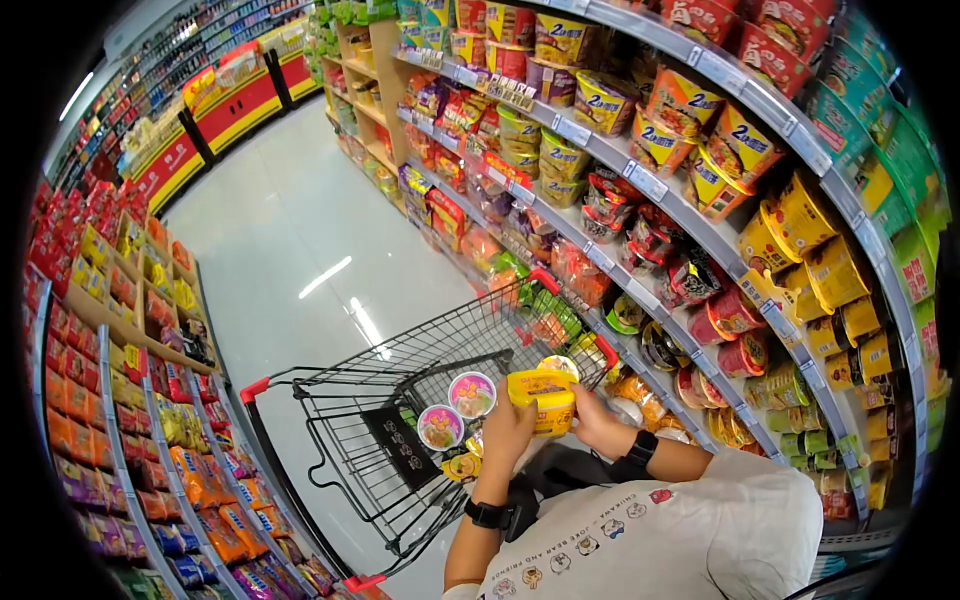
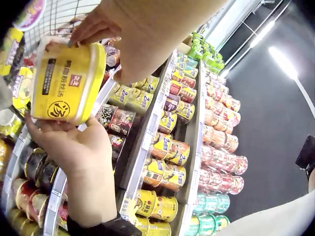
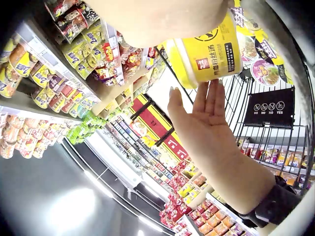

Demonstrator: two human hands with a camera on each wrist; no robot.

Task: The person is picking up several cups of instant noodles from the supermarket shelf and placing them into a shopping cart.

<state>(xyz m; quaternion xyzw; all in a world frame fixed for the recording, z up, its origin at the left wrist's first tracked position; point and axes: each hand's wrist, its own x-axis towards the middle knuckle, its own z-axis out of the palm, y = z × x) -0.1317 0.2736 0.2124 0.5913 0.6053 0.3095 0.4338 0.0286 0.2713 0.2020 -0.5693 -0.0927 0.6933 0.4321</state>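
Note:
A yellow instant vermicelli tub [image 1: 545,402] with a clear-looking rim and dark printing is held between both hands above the shopping cart. My left hand [image 1: 508,432] grips one side of it; in the right wrist view its fingers lie against the tub [image 3: 209,54] and its thumb stands apart. On the opposite side my right hand [image 1: 602,425] holds it, palm turned up with fingers under the tub [image 2: 69,81] in the left wrist view. Two round bowls with pink-edged lids, one a noodle bowl [image 1: 472,395], sit in the cart [image 1: 340,385] beside other packages.
A tall shelf of instant noodle cups [image 1: 605,105] runs along the right, close to the cart. On the left stands a shelf of bagged snacks [image 1: 205,480]. Shiny aisle floor [image 1: 255,230] stretches ahead to red and yellow display bins [image 1: 235,110].

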